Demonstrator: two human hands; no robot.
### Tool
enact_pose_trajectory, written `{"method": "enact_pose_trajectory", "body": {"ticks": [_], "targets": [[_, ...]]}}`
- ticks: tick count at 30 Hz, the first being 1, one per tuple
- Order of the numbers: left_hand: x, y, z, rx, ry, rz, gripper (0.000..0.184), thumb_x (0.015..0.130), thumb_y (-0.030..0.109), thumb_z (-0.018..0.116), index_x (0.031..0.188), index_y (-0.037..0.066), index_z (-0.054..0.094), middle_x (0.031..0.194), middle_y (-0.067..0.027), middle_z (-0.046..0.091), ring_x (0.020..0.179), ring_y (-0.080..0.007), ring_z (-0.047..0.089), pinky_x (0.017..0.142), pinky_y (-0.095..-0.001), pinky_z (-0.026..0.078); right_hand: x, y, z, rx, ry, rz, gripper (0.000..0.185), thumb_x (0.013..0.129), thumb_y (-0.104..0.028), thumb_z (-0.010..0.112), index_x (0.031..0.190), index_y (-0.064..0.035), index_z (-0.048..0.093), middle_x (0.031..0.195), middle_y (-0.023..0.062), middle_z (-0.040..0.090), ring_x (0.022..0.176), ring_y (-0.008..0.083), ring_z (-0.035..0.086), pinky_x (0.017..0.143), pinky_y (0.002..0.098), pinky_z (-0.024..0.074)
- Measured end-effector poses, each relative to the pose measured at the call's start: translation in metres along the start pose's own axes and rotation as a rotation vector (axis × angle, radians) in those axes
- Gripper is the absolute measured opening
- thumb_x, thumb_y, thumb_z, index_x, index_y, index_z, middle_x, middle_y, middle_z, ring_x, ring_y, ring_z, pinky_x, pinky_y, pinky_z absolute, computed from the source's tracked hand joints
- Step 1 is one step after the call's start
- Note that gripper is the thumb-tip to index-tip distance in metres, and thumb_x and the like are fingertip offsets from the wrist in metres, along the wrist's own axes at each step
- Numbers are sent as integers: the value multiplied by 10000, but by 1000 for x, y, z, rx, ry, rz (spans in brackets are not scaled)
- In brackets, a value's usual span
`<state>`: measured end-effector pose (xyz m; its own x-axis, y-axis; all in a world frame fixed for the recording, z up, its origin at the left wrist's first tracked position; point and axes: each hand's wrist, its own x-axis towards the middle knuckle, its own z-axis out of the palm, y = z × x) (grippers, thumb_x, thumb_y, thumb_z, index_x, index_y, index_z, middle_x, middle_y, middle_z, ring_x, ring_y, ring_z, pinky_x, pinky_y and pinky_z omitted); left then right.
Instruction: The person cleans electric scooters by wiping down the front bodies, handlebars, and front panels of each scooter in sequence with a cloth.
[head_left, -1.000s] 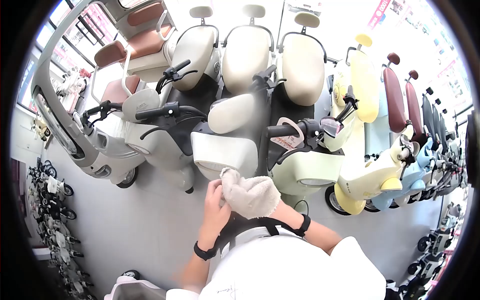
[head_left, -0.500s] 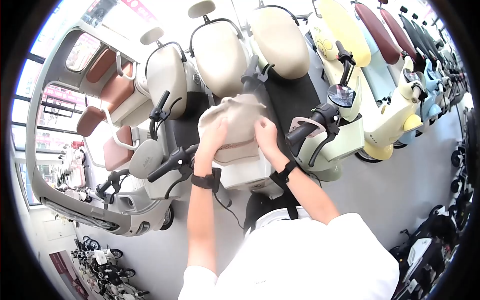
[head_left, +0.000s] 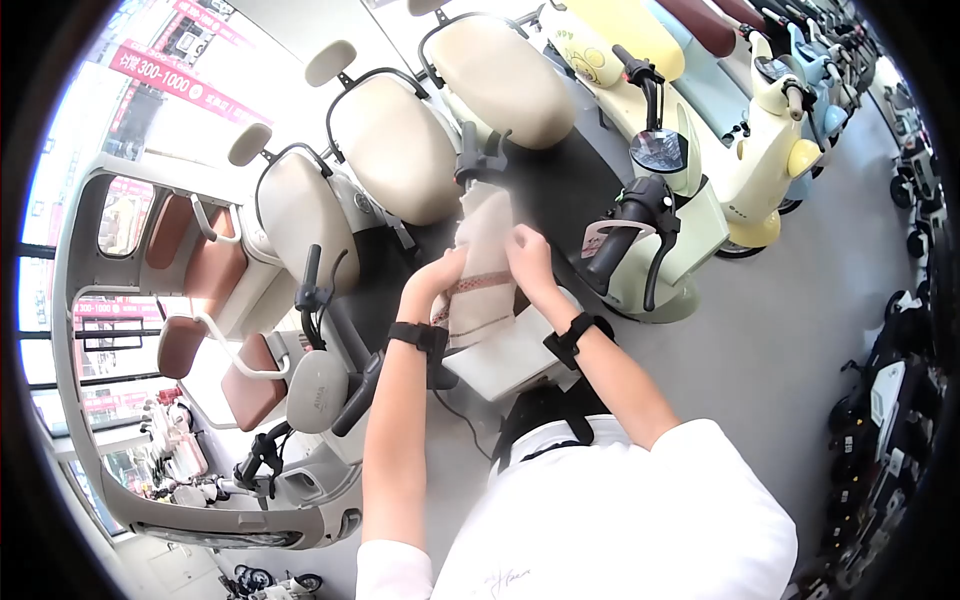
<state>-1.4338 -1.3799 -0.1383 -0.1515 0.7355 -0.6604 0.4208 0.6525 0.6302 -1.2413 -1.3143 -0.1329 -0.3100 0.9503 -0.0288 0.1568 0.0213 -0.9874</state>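
A beige cloth [head_left: 482, 275] with a reddish patterned band hangs between my hands, over the front of a pale scooter [head_left: 510, 355]. My left hand [head_left: 435, 280] is closed on the cloth's left edge, its fingers partly behind the fabric. My right hand [head_left: 530, 262] pinches the right edge with bent fingers. Each wrist wears a black band. Just beyond the cloth's top stands a black handlebar grip [head_left: 482, 160], slightly blurred.
Beige scooter seats [head_left: 390, 145] stand in a row beyond my hands. To the right are a handlebar with a round mirror [head_left: 658, 150] and a yellow scooter [head_left: 745, 190]. A cabin vehicle [head_left: 225, 530] with brown seats is at left. More scooters line the far right.
The bunched cloth has been opened out, then drawn narrower between my hands. My hands have moved forward from near my waist. The view has turned, shifting the cabin vehicle downward.
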Motion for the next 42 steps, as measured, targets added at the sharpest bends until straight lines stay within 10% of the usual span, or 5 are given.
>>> {"method": "enact_pose_trajectory", "body": {"ticks": [7, 14, 25, 31, 42], "targets": [[-71, 57, 7, -136, 58, 88, 540, 1119, 348, 338, 1399, -75, 524, 1314, -141, 641, 1198, -206, 573, 1077, -339, 425, -46, -5, -28, -301, -136, 59, 209, 966, -186, 607, 946, 21, 628, 766, 224, 649, 712, 365, 675, 672, 457, 512], [-106, 88, 36, -246, 215, 121, 517, 1045, 231, 410, 1476, -54, 434, 1317, -197, 626, 1165, -257, 621, 989, -355, 492, -63, -32, 11, 105, -120, -102, 608, 1027, -204, 495, 1565, 27, 332, 1621, 269, 315, 1493, 416, 339, 1219, 441, 300], [-69, 65, 17, -471, 125, -135, 679, 1082, 523, 326, 1472, -10, 485, 1381, -188, 599, 1260, -256, 566, 1079, -364, 428, -24, 38, 37, 137, 8, 39, 533, 1098, -270, 351, 1520, 53, 396, 1564, 245, 419, 1452, 383, 389, 1220, 437, 276], [-103, 36, 23, -99, 157, 127, 623, 1121, 393, 237, 1466, -86, 437, 1407, -220, 594, 1341, -300, 524, 1155, -362, 342, -99, -13, 62, -448, 91, -197, 642, 1037, -199, 483, 1597, 16, 256, 1635, 272, 266, 1525, 443, 221, 1230, 553, 190], [-59, 46, 34, -291, 290, 327, 510, 1134, 286, 319, 1488, -59, 448, 1468, -162, 554, 1316, -214, 521, 1131, -348, 385, -33, 18, 34, -35, 3, -271, 506, 1075, -205, 377, 1540, -7, 396, 1587, 223, 384, 1490, 386, 333, 1216, 444, 283]]}}
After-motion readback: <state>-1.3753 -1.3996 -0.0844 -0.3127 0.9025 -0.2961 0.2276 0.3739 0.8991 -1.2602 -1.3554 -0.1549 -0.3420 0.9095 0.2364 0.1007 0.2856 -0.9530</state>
